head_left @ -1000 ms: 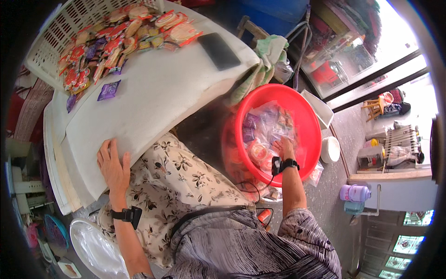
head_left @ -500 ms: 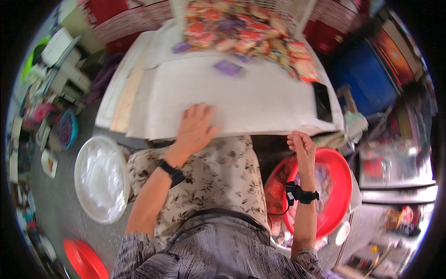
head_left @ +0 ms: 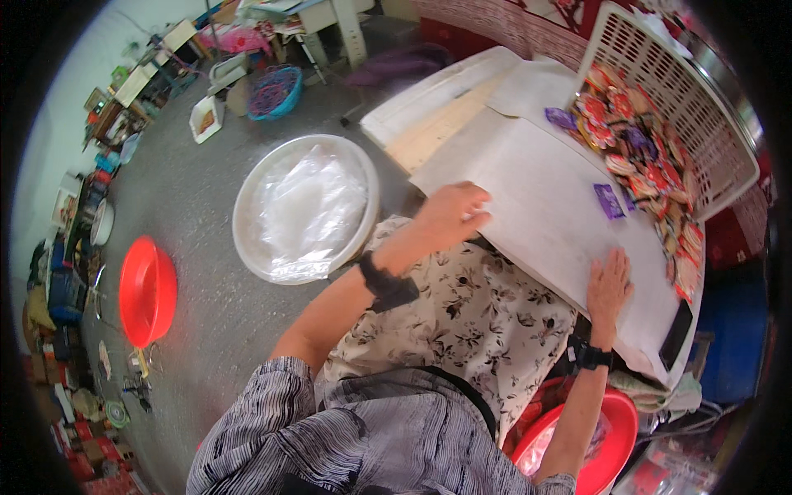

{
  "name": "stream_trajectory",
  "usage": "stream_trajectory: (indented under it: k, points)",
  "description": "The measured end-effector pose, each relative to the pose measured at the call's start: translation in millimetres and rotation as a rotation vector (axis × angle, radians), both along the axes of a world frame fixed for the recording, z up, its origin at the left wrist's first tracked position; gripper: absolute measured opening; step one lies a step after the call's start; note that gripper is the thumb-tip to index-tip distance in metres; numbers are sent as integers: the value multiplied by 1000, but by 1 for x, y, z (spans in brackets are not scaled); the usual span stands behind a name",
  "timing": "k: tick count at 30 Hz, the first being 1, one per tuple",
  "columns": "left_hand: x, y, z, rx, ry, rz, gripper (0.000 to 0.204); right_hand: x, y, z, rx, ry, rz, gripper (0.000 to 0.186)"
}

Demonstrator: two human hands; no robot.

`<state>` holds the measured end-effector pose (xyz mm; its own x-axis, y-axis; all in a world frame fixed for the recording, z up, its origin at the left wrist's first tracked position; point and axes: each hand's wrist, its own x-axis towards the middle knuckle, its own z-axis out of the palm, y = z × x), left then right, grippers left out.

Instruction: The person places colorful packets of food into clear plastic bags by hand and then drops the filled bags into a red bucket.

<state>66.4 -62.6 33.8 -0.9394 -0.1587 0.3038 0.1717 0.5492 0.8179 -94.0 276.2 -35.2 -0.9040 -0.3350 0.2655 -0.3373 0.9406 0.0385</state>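
My left hand (head_left: 450, 213) is open, fingers loosely curved, at the near left edge of the white table covering (head_left: 528, 194), by my patterned trousers; nothing shows in it. My right hand (head_left: 609, 289) lies open with fingers spread on the covering farther right. Small red and brown snack packets (head_left: 643, 157) and purple ones (head_left: 610, 202) are piled along the table's far side beside an upright white plastic crate (head_left: 709, 115). A dark phone (head_left: 676, 337) lies past my right hand, partly out of sight. A red tub (head_left: 615, 433) of bagged items sits under my right forearm.
A pale round tray (head_left: 305, 210) of clear bags stands on the grey floor at left, with an empty red basin (head_left: 147, 291) beyond. A cyan basket (head_left: 272, 91) and white container (head_left: 206, 117) are farther back. Cluttered goods line the left wall; a blue drum (head_left: 734, 346) is at right.
The view has swung left. My right hand has come up out of the red tub onto the table covering; my left hand has shifted toward the table's left part.
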Motion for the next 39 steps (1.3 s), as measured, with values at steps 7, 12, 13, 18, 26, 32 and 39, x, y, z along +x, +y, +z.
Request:
stream_trajectory:
  k: [7, 12, 13, 18, 26, 32, 39]
  points:
    - [91, -176, -52, -537, -214, 617, 12, 5, -10, 9, 27, -46, -28, 56]
    - [135, -234, -76, -806, -613, 817, 20, 2, -7, 6, 36, -40, -48, 56]
    - [139, -236, -83, -836, -665, 841, 19, 2, -5, 6, 37, -32, -48, 56]
    - [155, -257, -110, -731, -744, 832, 15, 1, -2, 6, 52, -15, -33, 56]
    - [163, -250, -70, -696, -285, 666, 7, 7, -7, 8, 57, -30, -43, 54]
    - [124, -190, 37, -411, -111, 407, 4, 6, -4, 7, -41, -3, -23, 52]
    - [66, -127, 81, -347, -63, 151, 10, 9, -4, 20, -284, -92, 123, 51]
